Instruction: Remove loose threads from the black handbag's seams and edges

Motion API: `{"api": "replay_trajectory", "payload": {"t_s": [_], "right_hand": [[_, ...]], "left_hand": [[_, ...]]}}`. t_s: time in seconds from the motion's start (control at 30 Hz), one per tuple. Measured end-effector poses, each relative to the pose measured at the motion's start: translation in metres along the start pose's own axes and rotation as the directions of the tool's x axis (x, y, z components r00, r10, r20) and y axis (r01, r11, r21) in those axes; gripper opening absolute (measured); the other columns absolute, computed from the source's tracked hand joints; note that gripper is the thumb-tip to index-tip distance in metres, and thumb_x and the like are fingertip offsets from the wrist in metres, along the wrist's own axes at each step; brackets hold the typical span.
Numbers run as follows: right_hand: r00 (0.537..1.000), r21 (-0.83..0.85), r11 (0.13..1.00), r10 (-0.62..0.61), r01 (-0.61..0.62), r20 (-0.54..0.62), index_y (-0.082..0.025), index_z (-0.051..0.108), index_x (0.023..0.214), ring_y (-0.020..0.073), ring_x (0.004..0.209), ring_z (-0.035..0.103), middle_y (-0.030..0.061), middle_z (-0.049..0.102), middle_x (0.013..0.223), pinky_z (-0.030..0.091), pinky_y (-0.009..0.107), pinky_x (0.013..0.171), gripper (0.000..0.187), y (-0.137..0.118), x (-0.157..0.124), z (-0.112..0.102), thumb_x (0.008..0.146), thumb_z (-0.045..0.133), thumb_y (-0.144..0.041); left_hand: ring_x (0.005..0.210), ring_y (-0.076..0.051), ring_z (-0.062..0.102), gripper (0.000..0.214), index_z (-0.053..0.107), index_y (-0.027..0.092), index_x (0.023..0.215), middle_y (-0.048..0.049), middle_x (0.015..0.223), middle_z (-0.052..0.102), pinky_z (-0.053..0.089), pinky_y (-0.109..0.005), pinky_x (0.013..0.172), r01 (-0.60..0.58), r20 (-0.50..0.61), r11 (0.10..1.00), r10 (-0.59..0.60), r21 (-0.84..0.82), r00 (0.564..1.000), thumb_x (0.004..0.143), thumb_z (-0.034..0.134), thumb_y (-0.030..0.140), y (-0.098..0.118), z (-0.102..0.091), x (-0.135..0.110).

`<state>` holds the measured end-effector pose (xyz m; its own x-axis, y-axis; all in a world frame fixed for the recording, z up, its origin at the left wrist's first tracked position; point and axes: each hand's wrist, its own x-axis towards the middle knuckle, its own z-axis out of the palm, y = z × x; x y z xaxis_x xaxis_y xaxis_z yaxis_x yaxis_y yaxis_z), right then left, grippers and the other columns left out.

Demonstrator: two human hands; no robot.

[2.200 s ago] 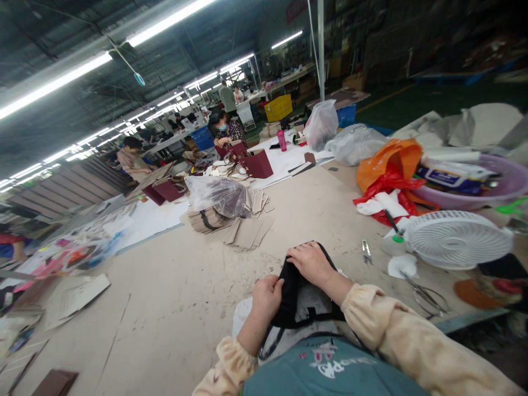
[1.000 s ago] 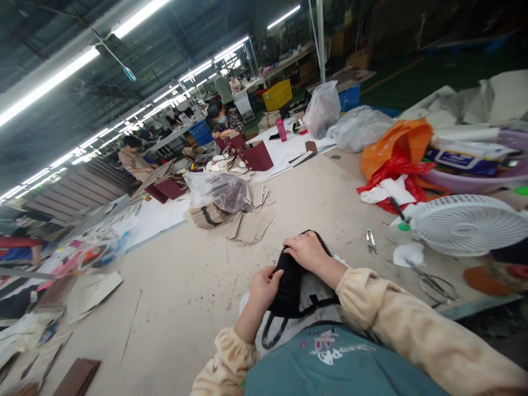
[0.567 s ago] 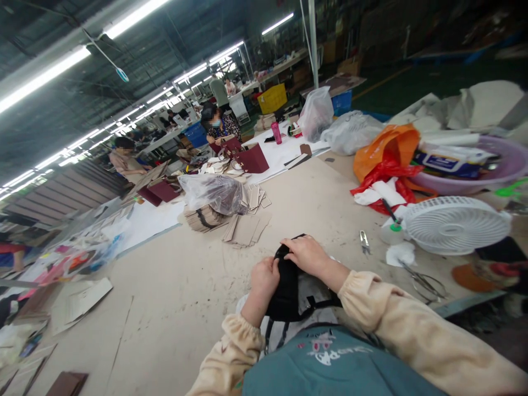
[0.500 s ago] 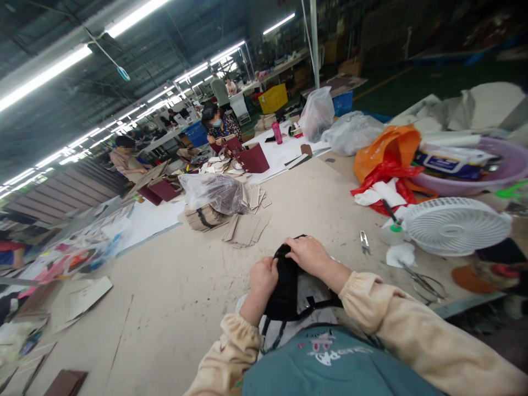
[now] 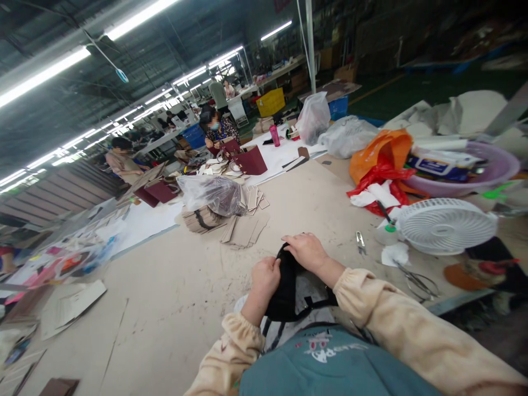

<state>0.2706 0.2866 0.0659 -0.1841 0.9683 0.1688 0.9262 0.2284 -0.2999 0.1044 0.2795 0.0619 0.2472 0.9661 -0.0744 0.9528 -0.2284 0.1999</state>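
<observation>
Black strapped fabric piece [image 5: 286,294] sits at the near edge of the beige table [image 5: 173,286], against the person's body. Left hand [image 5: 266,278] is clenched on its side; right hand [image 5: 306,251] curls over its top. Both hands have drawn closer since a moment ago, bunching it narrower.

One head cam, fwd & down across table [image 5: 177,286], left hand [image 5: 266,276] & right hand [image 5: 306,252] close, btm ctr.

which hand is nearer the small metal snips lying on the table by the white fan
Right. The right hand sits on the black fabric piece just left of the small metal snips, apart from them; the left hand grips the fabric farther left.
</observation>
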Motion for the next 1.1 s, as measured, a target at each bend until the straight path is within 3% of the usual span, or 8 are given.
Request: {"api": "replay_trajectory", "payload": {"t_s": [0.6,0.83,1.0,1.1], "right_hand": [[0.998,-0.018,1.0,0.003,-0.002,0.059,-0.025,0.065,0.099,0.0192,0.088,0.061,0.0065,0.07,0.09,0.034,0.032,0.079,0.022,0.001,0.002,-0.003,0.088,0.048,-0.033],[0.998,-0.01,1.0,0.014,-0.013,0.062,-0.024,0.066,0.095,0.018,0.087,0.061,0.0064,0.07,0.09,0.033,0.031,0.08,0.022,0.001,0.003,-0.004,0.088,0.047,-0.033],[0.997,0.006,1.0,0.012,-0.012,0.073,-0.024,0.066,0.095,0.0181,0.088,0.06,0.006,0.069,0.089,0.034,0.031,0.08,0.022,0.0,0.005,-0.004,0.088,0.048,-0.034],[0.997,0.02,1.0,0.006,-0.008,0.082,-0.025,0.062,0.109,0.0181,0.09,0.059,0.0059,0.068,0.093,0.037,0.03,0.081,0.028,-0.001,0.005,-0.01,0.086,0.05,-0.035]], "left_hand": [[0.069,-0.016,0.06,0.031,0.063,0.018,0.078,-0.0061,0.077,0.067,0.033,-0.026,0.06,-0.039,-0.003,0.998,0.039,0.04,0.999,0.09,0.038,0.031,0.005,0.004,-0.001],[0.077,-0.016,0.062,0.03,0.062,0.019,0.101,-0.0065,0.089,0.068,0.038,-0.025,0.066,-0.105,-0.037,0.994,0.104,-0.025,0.994,0.089,0.042,0.039,0.007,0.0,0.002],[0.075,-0.019,0.062,0.036,0.066,0.016,0.082,-0.0098,0.08,0.068,0.039,-0.027,0.065,-0.082,0.008,0.987,0.082,0.139,0.997,0.09,0.038,0.039,0.012,-0.005,0.019],[0.077,-0.021,0.063,0.035,0.066,0.014,0.083,-0.0116,0.081,0.068,0.04,-0.028,0.067,-0.081,0.007,0.981,0.081,0.174,0.997,0.09,0.037,0.033,0.016,-0.004,0.025]]}}
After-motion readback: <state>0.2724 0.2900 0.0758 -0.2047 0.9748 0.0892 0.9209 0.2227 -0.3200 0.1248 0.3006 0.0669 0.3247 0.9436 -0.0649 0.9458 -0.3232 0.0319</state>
